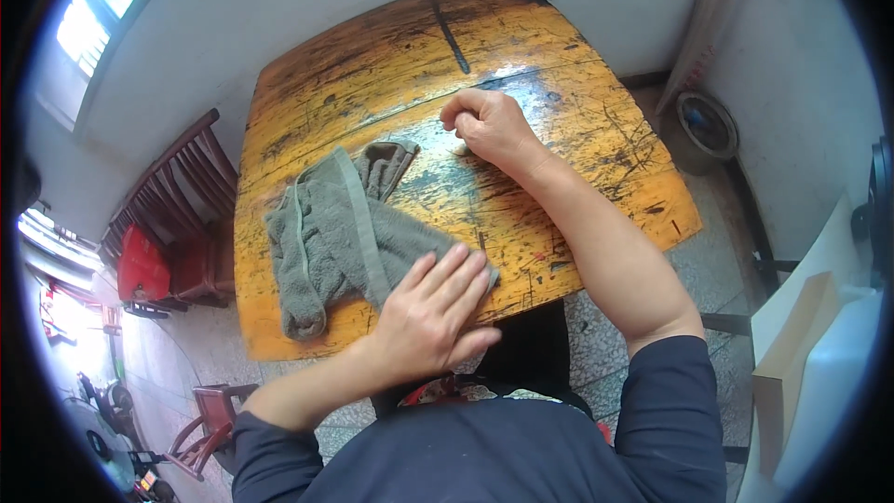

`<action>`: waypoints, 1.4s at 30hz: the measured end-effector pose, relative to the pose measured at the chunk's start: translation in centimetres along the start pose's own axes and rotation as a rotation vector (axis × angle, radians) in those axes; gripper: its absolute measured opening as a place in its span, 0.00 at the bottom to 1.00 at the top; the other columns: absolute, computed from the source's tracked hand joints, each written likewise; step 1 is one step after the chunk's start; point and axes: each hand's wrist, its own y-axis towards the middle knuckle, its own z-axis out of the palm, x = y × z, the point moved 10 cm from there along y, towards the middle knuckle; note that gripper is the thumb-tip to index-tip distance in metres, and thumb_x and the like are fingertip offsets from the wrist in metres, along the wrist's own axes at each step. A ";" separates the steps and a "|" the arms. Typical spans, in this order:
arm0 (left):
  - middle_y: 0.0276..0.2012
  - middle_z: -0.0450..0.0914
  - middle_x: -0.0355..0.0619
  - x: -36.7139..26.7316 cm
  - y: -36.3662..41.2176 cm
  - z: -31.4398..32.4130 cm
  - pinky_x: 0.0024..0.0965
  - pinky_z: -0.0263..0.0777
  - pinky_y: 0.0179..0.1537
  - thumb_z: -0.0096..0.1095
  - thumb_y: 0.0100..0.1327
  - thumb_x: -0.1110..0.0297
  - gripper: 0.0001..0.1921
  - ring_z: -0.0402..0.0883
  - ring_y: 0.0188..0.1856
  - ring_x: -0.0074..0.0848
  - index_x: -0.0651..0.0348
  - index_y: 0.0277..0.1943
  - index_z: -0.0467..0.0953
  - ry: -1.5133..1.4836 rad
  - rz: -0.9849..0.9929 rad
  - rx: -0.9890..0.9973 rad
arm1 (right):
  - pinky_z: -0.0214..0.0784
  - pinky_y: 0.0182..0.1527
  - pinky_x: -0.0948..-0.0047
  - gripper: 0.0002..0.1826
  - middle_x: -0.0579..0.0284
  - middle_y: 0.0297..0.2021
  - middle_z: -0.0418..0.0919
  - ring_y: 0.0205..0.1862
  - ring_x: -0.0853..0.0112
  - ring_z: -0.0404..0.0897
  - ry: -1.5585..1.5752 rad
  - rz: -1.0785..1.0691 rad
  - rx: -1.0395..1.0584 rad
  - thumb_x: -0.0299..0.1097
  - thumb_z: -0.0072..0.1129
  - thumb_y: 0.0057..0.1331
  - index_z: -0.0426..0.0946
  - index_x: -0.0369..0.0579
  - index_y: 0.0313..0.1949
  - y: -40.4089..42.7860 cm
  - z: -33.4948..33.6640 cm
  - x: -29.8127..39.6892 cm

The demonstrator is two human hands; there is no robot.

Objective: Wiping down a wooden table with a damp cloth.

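Note:
A crumpled grey-green towel (328, 244) with a flat woven band lies on the left part of a worn yellow wooden table (293, 112). My left hand (436, 314) rests on the towel's near right end at the table's front edge, palm down, fingers extended and fairly close together. Past the towel's far right side, my right hand (485, 122) is over the middle of the table, its fingers curled. Whether something small is pinched in those fingers I cannot tell. A folded part of the towel sticks out towards the far side.
Left of the table stands a dark red wooden chair (181, 175) with a red object (143, 265) on it. A small wooden chair (213, 419) is at the lower left. At the right are a bin (702, 129) by the wall and a cardboard piece (789, 370) on a white surface.

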 end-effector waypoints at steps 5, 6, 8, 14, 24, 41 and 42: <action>0.62 0.75 0.55 -0.6 -0.8 -0.2 0.49 0.61 0.66 0.64 0.63 0.47 0.31 0.72 0.67 0.45 0.67 0.58 0.76 -0.036 -0.003 0.053 | 0.76 0.44 0.62 0.12 0.50 0.32 0.85 0.37 0.59 0.85 0.012 -0.025 0.016 0.28 0.49 0.62 0.84 0.43 0.35 0.5 0.9 0.7; 0.63 0.75 0.56 -0.3 -0.1 0.0 0.49 0.60 0.66 0.64 0.64 0.48 0.31 0.71 0.67 0.46 0.67 0.59 0.76 -0.044 -0.002 0.054 | 0.76 0.44 0.62 0.12 0.50 0.33 0.85 0.37 0.59 0.85 -0.002 -0.036 0.019 0.28 0.49 0.62 0.84 0.42 0.35 0.5 1.0 0.7; 0.62 0.75 0.56 0.4 1.5 0.4 0.49 0.62 0.65 0.64 0.63 0.49 0.30 0.72 0.66 0.47 0.67 0.59 0.75 -0.013 -0.006 0.006 | 0.76 0.44 0.62 0.12 0.50 0.33 0.85 0.37 0.59 0.85 -0.010 -0.054 0.028 0.28 0.49 0.62 0.84 0.42 0.35 0.5 1.5 0.7; 0.61 0.76 0.56 -0.8 0.7 0.5 0.50 0.61 0.65 0.64 0.63 0.48 0.30 0.72 0.66 0.46 0.67 0.58 0.76 -0.018 -0.003 0.006 | 0.76 0.46 0.62 0.12 0.49 0.34 0.85 0.38 0.59 0.85 0.006 0.043 -0.010 0.28 0.49 0.63 0.84 0.43 0.36 0.1 -0.3 -0.8; 0.59 0.76 0.57 1.3 4.1 1.2 0.50 0.66 0.61 0.64 0.62 0.53 0.28 0.73 0.64 0.47 0.67 0.57 0.76 0.044 -0.023 -0.062 | 0.76 0.40 0.68 0.11 0.55 0.30 0.84 0.34 0.70 0.83 -0.025 -0.003 0.031 0.23 0.48 0.62 0.83 0.39 0.35 0.4 1.3 -0.2; 0.55 0.78 0.55 0.0 3.1 0.4 0.48 0.68 0.55 0.65 0.61 0.53 0.25 0.75 0.60 0.46 0.67 0.52 0.78 0.106 0.006 -0.086 | 0.78 0.38 0.71 0.11 0.56 0.31 0.84 0.33 0.72 0.82 0.087 0.053 0.030 0.22 0.48 0.62 0.82 0.39 0.36 0.3 1.0 -1.3; 0.55 0.78 0.55 -0.8 2.6 0.0 0.47 0.67 0.56 0.65 0.61 0.51 0.26 0.75 0.60 0.46 0.66 0.52 0.79 0.103 0.009 -0.073 | 0.77 0.42 0.65 0.12 0.53 0.33 0.84 0.36 0.64 0.83 0.046 0.026 0.026 0.25 0.48 0.62 0.83 0.41 0.36 0.2 0.7 -1.1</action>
